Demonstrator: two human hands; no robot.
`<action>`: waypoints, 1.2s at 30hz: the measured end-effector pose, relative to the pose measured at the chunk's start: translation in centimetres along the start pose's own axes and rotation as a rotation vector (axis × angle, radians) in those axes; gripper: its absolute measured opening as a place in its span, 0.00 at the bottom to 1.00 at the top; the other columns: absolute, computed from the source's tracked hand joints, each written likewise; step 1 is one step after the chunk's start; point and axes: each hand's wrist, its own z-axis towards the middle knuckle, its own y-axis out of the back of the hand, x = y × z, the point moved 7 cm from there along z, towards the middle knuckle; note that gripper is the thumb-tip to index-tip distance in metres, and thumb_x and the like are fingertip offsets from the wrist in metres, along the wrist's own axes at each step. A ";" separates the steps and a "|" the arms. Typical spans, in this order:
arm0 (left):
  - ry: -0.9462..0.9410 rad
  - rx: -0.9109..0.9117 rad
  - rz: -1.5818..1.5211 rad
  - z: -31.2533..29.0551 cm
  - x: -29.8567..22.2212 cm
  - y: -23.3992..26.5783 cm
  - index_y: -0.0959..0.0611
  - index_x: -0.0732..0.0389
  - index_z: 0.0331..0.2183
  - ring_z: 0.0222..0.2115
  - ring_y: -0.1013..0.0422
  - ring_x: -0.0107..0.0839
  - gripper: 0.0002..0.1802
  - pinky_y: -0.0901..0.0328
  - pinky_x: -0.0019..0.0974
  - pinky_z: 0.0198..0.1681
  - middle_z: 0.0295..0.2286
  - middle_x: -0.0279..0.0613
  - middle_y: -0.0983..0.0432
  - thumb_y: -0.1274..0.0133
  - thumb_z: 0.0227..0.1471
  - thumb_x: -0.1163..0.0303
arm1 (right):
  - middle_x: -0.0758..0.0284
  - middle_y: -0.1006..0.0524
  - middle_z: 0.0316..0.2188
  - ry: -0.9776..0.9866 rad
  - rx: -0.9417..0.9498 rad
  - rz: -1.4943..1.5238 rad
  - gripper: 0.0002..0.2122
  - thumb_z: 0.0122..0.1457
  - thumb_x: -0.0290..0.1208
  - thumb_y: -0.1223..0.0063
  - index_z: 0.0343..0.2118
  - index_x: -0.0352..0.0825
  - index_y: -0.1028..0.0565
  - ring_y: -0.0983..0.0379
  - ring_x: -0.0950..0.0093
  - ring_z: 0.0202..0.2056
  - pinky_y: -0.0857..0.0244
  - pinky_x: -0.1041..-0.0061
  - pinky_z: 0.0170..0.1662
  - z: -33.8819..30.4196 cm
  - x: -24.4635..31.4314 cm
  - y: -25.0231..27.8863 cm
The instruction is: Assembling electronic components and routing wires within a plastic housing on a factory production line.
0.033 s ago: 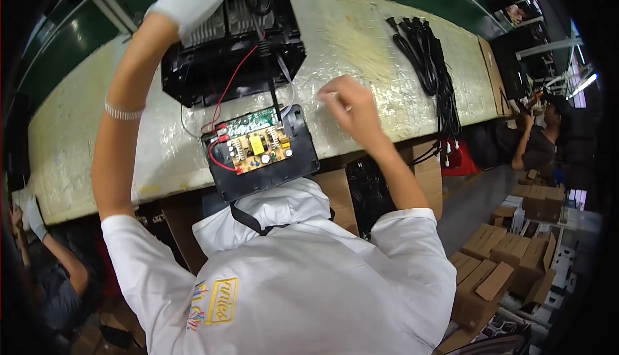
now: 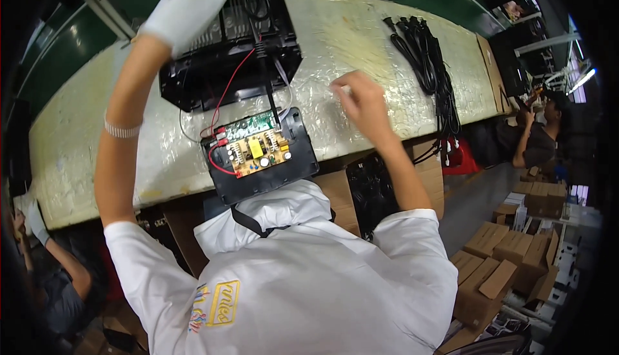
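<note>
My left hand [image 2: 190, 10], in a white glove, is over the far left part of a black housing [image 2: 225, 84]. Its visible fingers are spread; the top edge cuts off some of them. A black cable and red and white wires run from the housing to a circuit board [image 2: 258, 148]. That board, tan and green with a yellow transformer, lies on a black panel [image 2: 300, 139] near the bench's front edge. Bare, my right hand [image 2: 364, 100] hovers right of the housing and panel, fingers curled and thumb near the forefinger. Whatever may be between them is too small to name.
Several black power cords [image 2: 435, 78] lie bundled across the bench [image 2: 348, 39] at right. Below the near edge is an open carton [image 2: 335, 197] beside black parts. Cardboard boxes [image 2: 480, 290] are stacked at lower right. Other people work at far left and right.
My right hand has shifted slightly to the right, away from the housing. My gloved left hand has drawn back a little, toward me. The housing has slid slightly left.
</note>
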 end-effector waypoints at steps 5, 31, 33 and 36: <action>0.004 0.137 -0.332 -8.9 -6.5 -1.9 0.23 0.63 0.36 0.37 0.28 0.39 0.07 0.31 0.37 0.40 0.37 0.45 0.28 0.46 0.52 0.75 | 0.59 0.25 0.32 0.059 0.077 -0.615 0.04 0.53 0.20 0.44 0.32 0.30 0.23 0.27 0.61 0.31 0.31 0.66 0.36 0.2 -6.4 3.0; 0.542 0.772 -1.172 -14.8 -2.6 -16.1 0.21 0.66 0.44 0.40 0.26 0.27 0.14 0.33 0.30 0.48 0.34 0.38 0.22 0.51 0.59 0.71 | 0.60 0.22 0.36 -0.169 -0.118 0.341 0.03 0.62 0.21 0.51 0.36 0.28 0.31 0.23 0.76 0.36 0.27 0.76 0.37 1.6 -2.8 1.5; 0.608 0.677 -1.083 -14.7 -2.5 -16.0 0.21 0.66 0.47 0.36 0.25 0.26 0.15 0.31 0.29 0.44 0.32 0.36 0.22 0.52 0.59 0.70 | 0.59 0.22 0.36 -0.234 -0.122 0.576 0.03 0.63 0.22 0.52 0.36 0.27 0.31 0.23 0.74 0.36 0.26 0.75 0.39 1.0 -3.4 -1.3; 0.654 0.692 -1.052 -14.6 -2.5 -16.0 0.21 0.64 0.48 0.34 0.24 0.26 0.17 0.31 0.29 0.42 0.31 0.38 0.20 0.50 0.59 0.67 | 0.56 0.22 0.36 -0.403 -0.054 0.997 0.04 0.64 0.22 0.53 0.38 0.27 0.33 0.22 0.71 0.37 0.26 0.74 0.43 0.1 -3.7 -6.0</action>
